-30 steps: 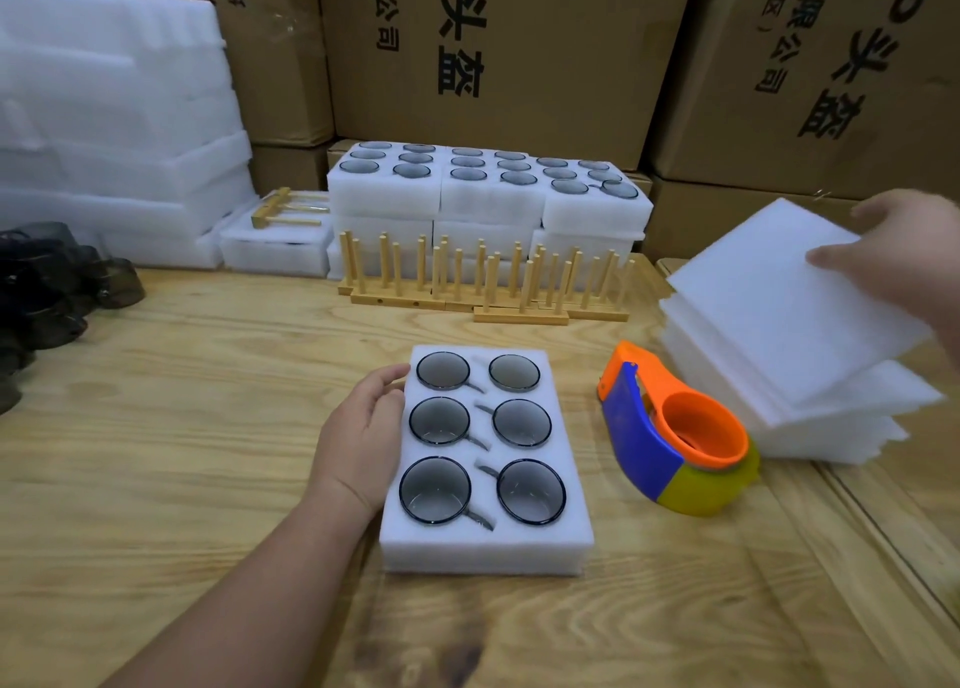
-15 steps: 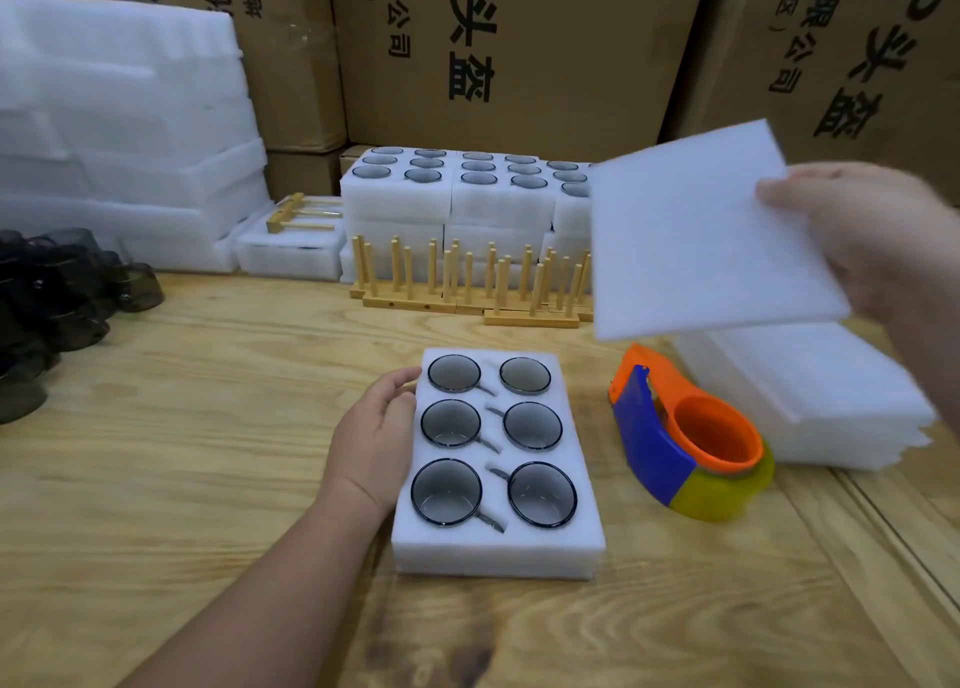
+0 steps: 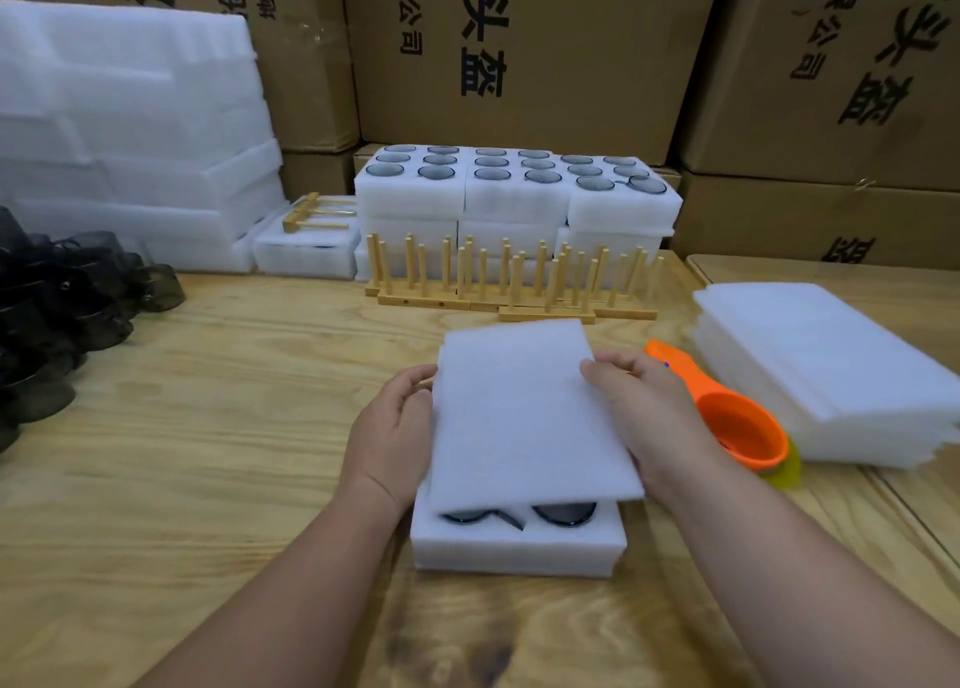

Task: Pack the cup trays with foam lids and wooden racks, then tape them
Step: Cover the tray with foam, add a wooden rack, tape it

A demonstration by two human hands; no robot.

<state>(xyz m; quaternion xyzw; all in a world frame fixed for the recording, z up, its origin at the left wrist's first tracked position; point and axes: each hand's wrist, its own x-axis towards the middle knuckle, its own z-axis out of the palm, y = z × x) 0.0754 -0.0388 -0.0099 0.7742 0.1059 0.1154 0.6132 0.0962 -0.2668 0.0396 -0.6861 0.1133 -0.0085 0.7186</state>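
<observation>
Misalignment is the risk: the lid (image 3: 530, 412), pinched at its sides by the left hand (image 3: 392, 435) and right hand (image 3: 641, 414), sits skewed over the tray (image 3: 517, 544) on the bench (image 3: 234, 427), front cups (image 3: 563, 512) uncovered, so taping may lock it crooked.

Between our hands we see a plain white foam lid (image 3: 524, 412) over a white cup tray (image 3: 517, 547) with dark smoky cups (image 3: 563, 512). Just right of our right hand (image 3: 647, 417), an orange tape dispenser (image 3: 737, 427), yellow-edged; pale grained plywood table (image 3: 234, 427) underneath.
</observation>
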